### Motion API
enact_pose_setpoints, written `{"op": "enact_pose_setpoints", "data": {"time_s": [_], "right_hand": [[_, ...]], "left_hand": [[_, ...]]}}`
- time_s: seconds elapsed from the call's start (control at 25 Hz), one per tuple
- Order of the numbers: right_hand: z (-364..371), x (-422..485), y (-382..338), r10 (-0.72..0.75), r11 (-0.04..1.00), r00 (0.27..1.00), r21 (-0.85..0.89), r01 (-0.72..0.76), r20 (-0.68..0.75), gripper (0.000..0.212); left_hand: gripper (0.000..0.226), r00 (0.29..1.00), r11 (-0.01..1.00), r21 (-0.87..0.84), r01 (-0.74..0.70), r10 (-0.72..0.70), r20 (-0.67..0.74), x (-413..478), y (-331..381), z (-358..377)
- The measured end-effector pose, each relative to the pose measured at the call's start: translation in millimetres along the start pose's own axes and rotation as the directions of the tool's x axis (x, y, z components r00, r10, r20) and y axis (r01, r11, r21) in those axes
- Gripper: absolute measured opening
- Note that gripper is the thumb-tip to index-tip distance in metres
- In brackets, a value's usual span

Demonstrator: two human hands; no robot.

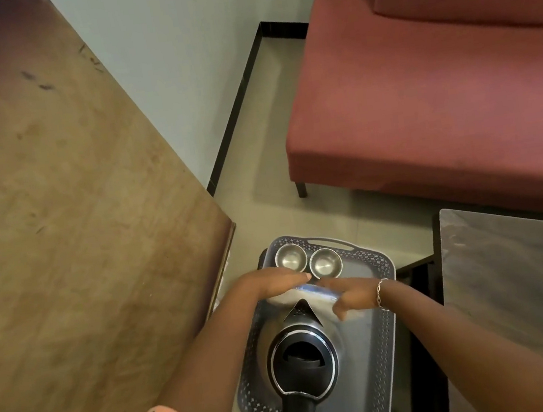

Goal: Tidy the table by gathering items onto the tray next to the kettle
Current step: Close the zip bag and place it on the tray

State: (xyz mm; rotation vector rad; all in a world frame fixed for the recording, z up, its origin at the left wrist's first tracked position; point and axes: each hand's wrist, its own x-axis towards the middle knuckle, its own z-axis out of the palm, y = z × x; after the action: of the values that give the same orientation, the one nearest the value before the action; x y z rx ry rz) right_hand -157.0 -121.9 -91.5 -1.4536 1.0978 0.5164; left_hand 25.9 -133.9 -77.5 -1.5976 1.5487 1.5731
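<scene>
A grey perforated tray (389, 339) sits low in the centre. Two small steel bowls (290, 257) (325, 262) stand side by side at its far end. A steel kettle (302, 362) with a black lid and handle fills its near half, spout pointing away from me. My left hand (270, 283) and my right hand (352, 295) meet fingertip to fingertip over the tray, between the bowls and the spout. Together they hold a pale blue-white item (312, 290), blurred, just above the tray floor. What the item is I cannot tell.
A large wooden table (66, 205) lies to the left, its corner close to the tray. A grey marbled table (521, 276) stands to the right. A red sofa (438, 90) sits beyond on a tiled floor (276, 177).
</scene>
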Motion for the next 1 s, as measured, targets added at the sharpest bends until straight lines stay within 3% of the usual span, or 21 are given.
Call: {"op": "enact_pose_setpoints", "data": {"time_s": [0.12, 0.32, 0.4, 0.52, 0.64, 0.72, 0.8, 0.92, 1.0], "right_hand": [[4.8, 4.7, 3.1, -0.004, 0.999, 1.0, 0.05, 0.004, -0.004, 0.076], [9.5, 12.1, 4.4, -0.028, 0.997, 1.0, 0.072, 0.029, -0.015, 0.078], [15.2, 11.7, 2.8, -0.063, 0.995, 0.995, 0.07, 0.068, -0.08, 0.078], [18.9, 4.8, 6.1, -0.145, 0.984, 0.971, 0.077, 0.162, -0.193, 0.095], [30.7, -3.8, 26.8, -0.147, 0.951, 0.921, 0.206, 0.232, -0.36, 0.07], [44.0, -8.2, 40.1, -0.03, 0.875, 0.88, 0.413, 0.252, -0.473, 0.055], [55.3, -6.8, 43.0, 0.064, 0.794, 0.876, 0.556, 0.245, -0.478, 0.051], [58.5, -2.9, 32.4, 0.065, 0.741, 0.906, 0.628, 0.237, -0.418, 0.048], [54.2, -10.3, 30.5, 0.047, 0.711, 0.898, 0.646, 0.277, -0.437, 0.039]], "left_hand": [[0.036, 0.999, 0.999, 0.015, -0.028, 0.028, 0.041, 2.4, 6.3, 3.0], [0.029, 0.998, 0.998, 0.036, 0.041, -0.043, 0.045, 11.1, 0.0, 7.6], [0.033, 0.998, 0.997, 0.056, 0.056, -0.057, 0.017, 12.9, -2.6, 10.6], [0.04, 0.995, 0.972, 0.233, 0.023, 0.0, -0.099, 14.3, -4.3, 14.5], [0.038, 0.97, 0.952, 0.304, -0.026, 0.098, -0.223, 13.1, -8.9, 20.9], [0.038, 0.949, 0.946, 0.325, -0.006, 0.108, -0.295, 12.8, -12.7, 24.6], [0.039, 0.93, 0.934, 0.358, 0.016, 0.118, -0.349, 14.7, -14.0, 26.9], [0.038, 0.908, 0.898, 0.437, 0.053, 0.139, -0.396, 12.2, -15.3, 26.1], [0.039, 0.851, 0.85, 0.517, 0.1, 0.196, -0.487, 5.0, -14.1, 26.1]]}}
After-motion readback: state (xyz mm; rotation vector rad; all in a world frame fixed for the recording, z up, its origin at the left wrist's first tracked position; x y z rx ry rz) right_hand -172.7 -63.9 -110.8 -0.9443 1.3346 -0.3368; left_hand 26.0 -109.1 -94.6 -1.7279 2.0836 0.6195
